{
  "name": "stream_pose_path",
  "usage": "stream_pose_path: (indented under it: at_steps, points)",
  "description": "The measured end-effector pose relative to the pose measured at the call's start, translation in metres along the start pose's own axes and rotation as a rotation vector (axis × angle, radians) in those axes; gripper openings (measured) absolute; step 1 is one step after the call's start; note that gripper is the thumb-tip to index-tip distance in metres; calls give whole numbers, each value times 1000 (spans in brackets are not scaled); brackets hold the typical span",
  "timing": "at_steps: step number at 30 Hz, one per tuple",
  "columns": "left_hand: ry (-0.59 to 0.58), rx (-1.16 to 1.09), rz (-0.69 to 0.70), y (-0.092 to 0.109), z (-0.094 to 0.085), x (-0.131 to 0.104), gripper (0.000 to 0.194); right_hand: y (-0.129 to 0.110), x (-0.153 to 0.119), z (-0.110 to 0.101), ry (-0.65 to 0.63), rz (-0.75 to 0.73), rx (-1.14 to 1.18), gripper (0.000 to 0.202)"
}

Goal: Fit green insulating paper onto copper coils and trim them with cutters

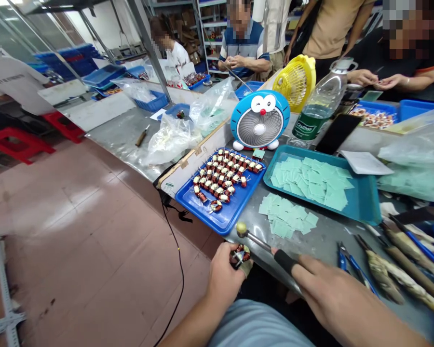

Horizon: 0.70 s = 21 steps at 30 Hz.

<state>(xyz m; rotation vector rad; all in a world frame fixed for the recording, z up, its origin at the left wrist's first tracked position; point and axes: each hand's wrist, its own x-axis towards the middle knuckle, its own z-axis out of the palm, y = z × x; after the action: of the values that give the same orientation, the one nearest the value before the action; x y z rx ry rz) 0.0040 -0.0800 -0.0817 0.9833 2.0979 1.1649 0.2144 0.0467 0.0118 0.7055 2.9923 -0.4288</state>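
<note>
My left hand (220, 274) is closed around a copper-wound toroidal coil (240, 255), held just off the table's front edge. My right hand (318, 282) grips a small mallet (258, 241) with a metal shaft and a round yellowish head, which is above and slightly right of the coil, apart from it. Dark wrapping covers one of the right fingers; its grip is partly hidden. Beyond my hands, a blue tray (224, 224) carries rows of similar coils with white tops. Thin pale-green square sheets (287, 215) lie in a loose pile on the metal table.
A teal tray (374, 205) holds more green sheets. Pliers (354, 262) and several worn-handled tools (383, 274) lie at the right. A blue cartoon fan (260, 120) and a large water bottle (320, 106) stand behind. Several people are across the bench.
</note>
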Motion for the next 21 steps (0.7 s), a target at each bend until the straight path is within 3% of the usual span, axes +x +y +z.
stream_pose_path:
  at_steps: [5, 9, 16, 21]
  points:
    - [-5, -14, -6, -5, 2, 0, 30, -1, 3, 4, -38, -2, 21, 29]
    - [-10, -31, -9, -8, 3, 0, 31, -1, 2, 10, 18, -18, 26, 29]
    - [15, -58, -8, -9, 2, -4, 32, -6, -32, 12, 386, 8, -19, 28]
    - [37, -87, 17, -15, 7, -4, 33, -22, -46, 35, 409, 44, -14, 34]
